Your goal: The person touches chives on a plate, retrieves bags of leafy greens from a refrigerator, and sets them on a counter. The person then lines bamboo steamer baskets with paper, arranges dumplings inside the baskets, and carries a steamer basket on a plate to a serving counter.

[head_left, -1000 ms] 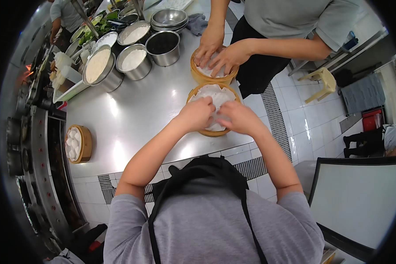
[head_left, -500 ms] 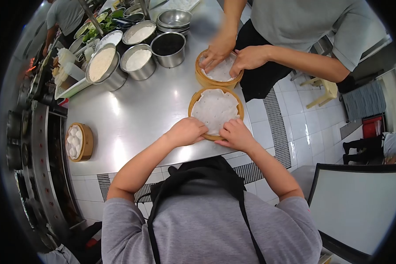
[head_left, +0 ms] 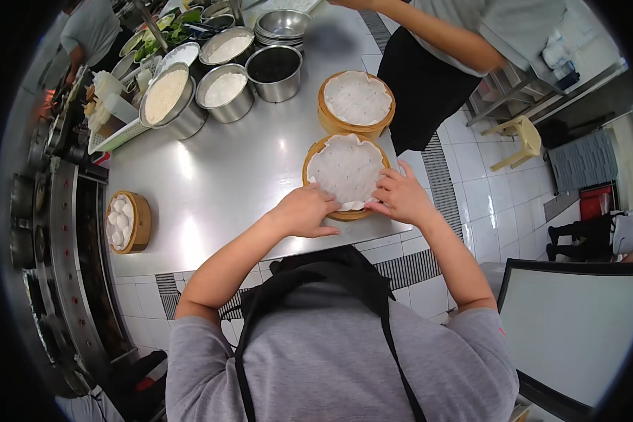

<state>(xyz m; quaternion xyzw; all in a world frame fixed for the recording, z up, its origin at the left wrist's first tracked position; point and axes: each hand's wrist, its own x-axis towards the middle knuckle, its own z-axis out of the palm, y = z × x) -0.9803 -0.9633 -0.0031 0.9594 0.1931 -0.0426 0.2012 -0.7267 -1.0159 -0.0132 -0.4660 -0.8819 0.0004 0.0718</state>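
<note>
A round bamboo steamer [head_left: 359, 214] stands near the front edge of the steel table. A perforated white paper liner [head_left: 344, 169] lies in it, its wavy edge riding up against the rim. My left hand [head_left: 304, 211] rests at the near left of the rim, thumb held apart and fingertips by the paper's edge. On the right side, my right hand [head_left: 403, 198] has its fingers spread over the rim and touching the liner. Neither hand grips anything. Just behind, a second bamboo steamer [head_left: 355, 128] holds a similar paper liner [head_left: 359, 98].
Steel pots of white powder [head_left: 225, 88], pale grains [head_left: 165, 100] and something dark [head_left: 274, 65] line the table's back. A steamer of white buns [head_left: 119, 221] stands at the left edge. A co-worker's arm [head_left: 436, 28] reaches across at the back right.
My fingers have loosened and spread, and my right hand has shifted up along the rim. The co-worker's hands have left the rear steamer, whose liner is now fully visible.
</note>
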